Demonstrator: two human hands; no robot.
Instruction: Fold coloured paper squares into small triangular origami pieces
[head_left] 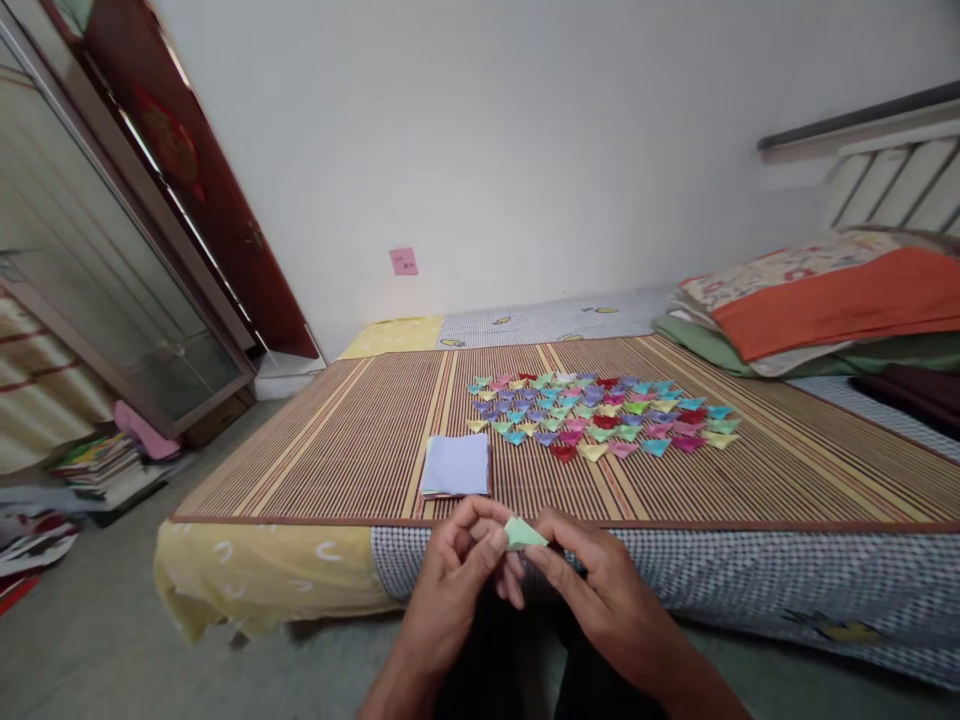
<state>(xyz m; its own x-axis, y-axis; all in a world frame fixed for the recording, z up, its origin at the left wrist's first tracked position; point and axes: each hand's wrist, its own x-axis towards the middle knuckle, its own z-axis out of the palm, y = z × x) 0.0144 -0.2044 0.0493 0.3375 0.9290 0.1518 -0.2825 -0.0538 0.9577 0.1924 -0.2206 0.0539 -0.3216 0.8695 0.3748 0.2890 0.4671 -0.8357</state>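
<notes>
Green paper piece [523, 533] is pinched between left hand [457, 585] and right hand [600, 590]; creases should be pressed evenly.

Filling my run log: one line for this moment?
left hand + right hand: pinch green paper | mat: folded pieces, paper stack

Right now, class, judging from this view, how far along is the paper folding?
Done: many small folded pieces in mixed colours lie in rows on the striped mat. In hand: the left hand and right hand pinch one pale green piece between them, partly folded. Left: a stack of square sheets lies flat and unfolded on the mat beside the rows.
</notes>
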